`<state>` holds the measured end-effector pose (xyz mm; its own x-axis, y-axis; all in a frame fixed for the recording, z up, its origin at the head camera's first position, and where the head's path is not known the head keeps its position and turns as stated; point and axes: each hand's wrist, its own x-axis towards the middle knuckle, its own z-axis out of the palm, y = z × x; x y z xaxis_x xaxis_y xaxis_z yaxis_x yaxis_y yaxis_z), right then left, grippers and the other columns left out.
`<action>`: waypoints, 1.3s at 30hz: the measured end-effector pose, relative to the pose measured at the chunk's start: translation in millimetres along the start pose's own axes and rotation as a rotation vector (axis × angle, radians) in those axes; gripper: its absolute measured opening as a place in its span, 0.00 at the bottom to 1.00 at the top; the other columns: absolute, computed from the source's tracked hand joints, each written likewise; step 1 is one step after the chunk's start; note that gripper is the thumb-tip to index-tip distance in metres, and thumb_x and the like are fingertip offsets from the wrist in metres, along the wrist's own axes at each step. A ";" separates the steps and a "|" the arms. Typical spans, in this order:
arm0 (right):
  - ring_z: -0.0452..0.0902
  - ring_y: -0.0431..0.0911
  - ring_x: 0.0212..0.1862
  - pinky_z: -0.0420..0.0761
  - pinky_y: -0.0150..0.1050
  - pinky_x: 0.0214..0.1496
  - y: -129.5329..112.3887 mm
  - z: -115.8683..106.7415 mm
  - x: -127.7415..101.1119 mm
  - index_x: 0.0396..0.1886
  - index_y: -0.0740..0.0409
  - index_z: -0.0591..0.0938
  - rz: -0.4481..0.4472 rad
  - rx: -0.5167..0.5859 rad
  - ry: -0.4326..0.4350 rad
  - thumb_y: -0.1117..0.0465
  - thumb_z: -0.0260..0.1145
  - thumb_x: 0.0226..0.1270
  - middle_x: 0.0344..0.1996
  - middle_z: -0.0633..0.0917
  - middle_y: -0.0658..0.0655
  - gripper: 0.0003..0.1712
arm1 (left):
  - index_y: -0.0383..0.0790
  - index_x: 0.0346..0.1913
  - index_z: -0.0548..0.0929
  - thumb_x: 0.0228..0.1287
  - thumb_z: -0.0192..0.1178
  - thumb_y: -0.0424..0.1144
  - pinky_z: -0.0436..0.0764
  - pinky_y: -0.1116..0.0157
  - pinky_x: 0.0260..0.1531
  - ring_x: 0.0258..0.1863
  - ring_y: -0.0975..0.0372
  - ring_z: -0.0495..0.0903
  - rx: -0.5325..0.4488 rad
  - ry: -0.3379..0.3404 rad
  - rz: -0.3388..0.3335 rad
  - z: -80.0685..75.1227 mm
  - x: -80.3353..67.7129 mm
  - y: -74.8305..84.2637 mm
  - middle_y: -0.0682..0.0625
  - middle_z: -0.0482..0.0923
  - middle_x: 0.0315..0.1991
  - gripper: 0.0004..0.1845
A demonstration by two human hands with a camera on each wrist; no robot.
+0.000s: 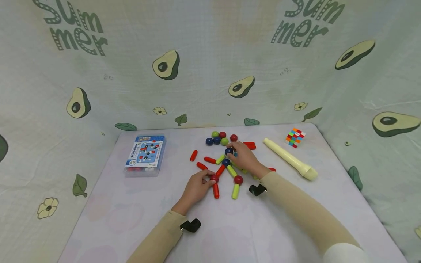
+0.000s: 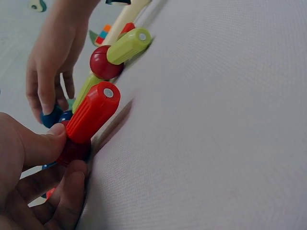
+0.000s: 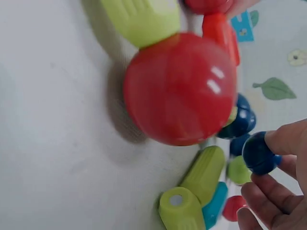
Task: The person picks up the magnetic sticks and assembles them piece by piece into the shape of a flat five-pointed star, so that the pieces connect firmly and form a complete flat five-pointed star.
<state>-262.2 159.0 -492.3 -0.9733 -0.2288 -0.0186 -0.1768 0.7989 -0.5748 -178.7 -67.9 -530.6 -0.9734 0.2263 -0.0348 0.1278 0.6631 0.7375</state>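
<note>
A flat figure of magnetic sticks and balls lies mid-table. My left hand (image 1: 209,180) pinches its red ball (image 1: 214,178) between thumb and fingers; a red stick (image 1: 215,190) points from that ball toward me. In the left wrist view the thumb (image 2: 43,143) presses the dark red ball (image 2: 74,151) under the red stick (image 2: 93,112). My right hand (image 1: 232,152) pinches a blue ball (image 1: 228,151) at the figure's far end, seen as the blue ball (image 3: 259,153) in the right wrist view. Another red ball (image 1: 238,179) carries a green stick (image 1: 235,191).
Loose balls (image 1: 218,138) and red sticks (image 1: 193,155) lie behind the figure. A blue box (image 1: 145,153) sits at the left, a cream flute (image 1: 289,159) and a colourful cube (image 1: 295,137) at the right. Avocado-print cloth walls enclose the table (image 1: 115,219).
</note>
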 end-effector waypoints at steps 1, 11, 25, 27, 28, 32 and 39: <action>0.74 0.52 0.54 0.80 0.49 0.60 -0.9 -1.5 -3.4 0.65 0.53 0.77 -0.005 0.009 0.007 0.54 0.67 0.73 0.56 0.79 0.58 0.24 | 0.51 0.56 0.84 0.66 0.70 0.42 0.79 0.69 0.35 0.34 0.63 0.75 0.002 0.001 0.000 -0.2 0.0 0.3 0.55 0.82 0.50 0.16; 0.78 0.49 0.50 0.81 0.45 0.56 -11.9 0.3 -46.8 0.59 0.55 0.80 -0.124 0.053 0.001 0.56 0.71 0.69 0.47 0.81 0.52 0.21 | 0.51 0.56 0.85 0.67 0.69 0.42 0.78 0.68 0.34 0.33 0.62 0.75 -0.024 -0.009 -0.004 -2.2 0.7 1.1 0.56 0.82 0.50 0.16; 0.74 0.42 0.45 0.80 0.40 0.49 -23.6 19.9 -106.8 0.52 0.50 0.82 -0.265 0.006 -0.041 0.56 0.76 0.63 0.43 0.81 0.44 0.19 | 0.51 0.56 0.84 0.67 0.69 0.42 0.79 0.66 0.35 0.34 0.62 0.76 -0.055 -0.031 -0.024 -3.9 1.9 -0.3 0.56 0.82 0.49 0.16; 0.75 0.41 0.47 0.80 0.42 0.53 -22.5 24.1 -111.0 0.52 0.50 0.82 -0.279 0.010 -0.054 0.55 0.76 0.63 0.44 0.82 0.44 0.19 | 0.51 0.55 0.84 0.67 0.69 0.42 0.79 0.66 0.35 0.33 0.62 0.75 -0.055 -0.033 -0.023 -4.1 2.0 -1.0 0.56 0.82 0.48 0.15; 0.76 0.41 0.48 0.79 0.43 0.54 -21.7 26.3 -112.9 0.52 0.49 0.82 -0.290 0.011 -0.061 0.55 0.76 0.63 0.45 0.83 0.44 0.19 | 0.51 0.55 0.84 0.67 0.69 0.42 0.79 0.66 0.35 0.33 0.62 0.76 -0.055 -0.033 -0.022 -4.1 2.2 -1.4 0.56 0.82 0.48 0.15; 0.76 0.39 0.48 0.79 0.42 0.55 -20.2 34.6 -119.5 0.51 0.47 0.83 -0.328 0.016 -0.093 0.53 0.76 0.63 0.44 0.83 0.42 0.18 | 0.51 0.55 0.84 0.66 0.70 0.42 0.79 0.67 0.35 0.33 0.62 0.76 -0.055 -0.031 -0.015 -4.1 2.9 -1.9 0.56 0.82 0.48 0.15; 0.76 0.37 0.49 0.79 0.43 0.57 -23.7 43.4 -127.6 0.52 0.46 0.83 -0.359 -0.020 -0.146 0.51 0.75 0.64 0.45 0.84 0.42 0.19 | 0.50 0.54 0.84 0.66 0.70 0.42 0.78 0.66 0.35 0.34 0.62 0.75 -0.050 -0.036 -0.005 -4.6 3.4 -1.2 0.56 0.83 0.47 0.15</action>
<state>-127.4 145.1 -511.8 -0.8182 -0.5713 0.0639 -0.5067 0.6642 -0.5496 -183.0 -71.2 -528.5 -0.9665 0.2490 -0.0617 0.1125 0.6277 0.7703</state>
